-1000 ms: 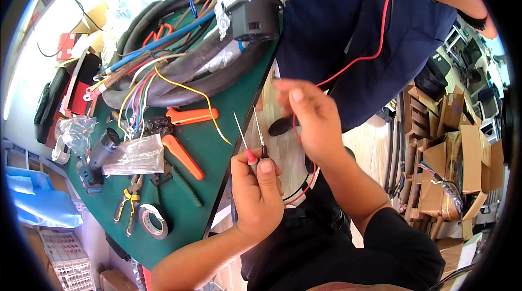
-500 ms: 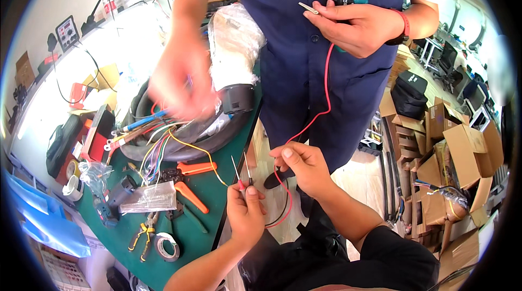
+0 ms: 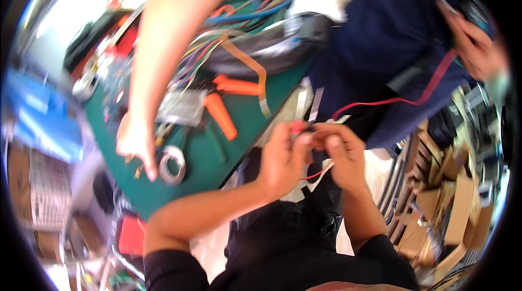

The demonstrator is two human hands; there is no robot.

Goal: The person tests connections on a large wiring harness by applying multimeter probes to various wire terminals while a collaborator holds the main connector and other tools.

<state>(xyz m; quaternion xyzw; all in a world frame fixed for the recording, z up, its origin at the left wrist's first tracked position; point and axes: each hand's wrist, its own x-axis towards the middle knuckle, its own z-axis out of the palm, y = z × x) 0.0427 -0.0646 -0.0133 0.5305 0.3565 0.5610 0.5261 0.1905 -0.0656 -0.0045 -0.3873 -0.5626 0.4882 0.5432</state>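
My left hand [image 3: 283, 158] is closed around two test probes, the red one [image 3: 298, 126] nearest its fingertips and the black one [image 3: 310, 127] beside it. Their blurred metal tips [image 3: 315, 105] point up and away from me. The fingers of my right hand [image 3: 343, 152] pinch close against the black probe, though blur softens the exact grip. A red test lead [image 3: 380, 102] runs toward a co-worker's hand [image 3: 478, 46] at the upper right, which holds a thin light piece. The co-worker's other hand [image 3: 138, 144] reaches down over yellow-handled pliers [image 3: 130, 159] on the table.
On the green table [image 3: 204, 163] are a tape roll [image 3: 172, 166], an orange-handled tool [image 3: 222, 117], green-handled cutters [image 3: 217, 141], a clear plastic packet [image 3: 182, 107] and a thick black cable [image 3: 234, 61] with coloured wires. Cardboard boxes [image 3: 462, 204] stand on the right.
My view has swung, shifting the table. My two hands have come together at the probes. The co-worker's arm has moved from above the cable down to the pliers.
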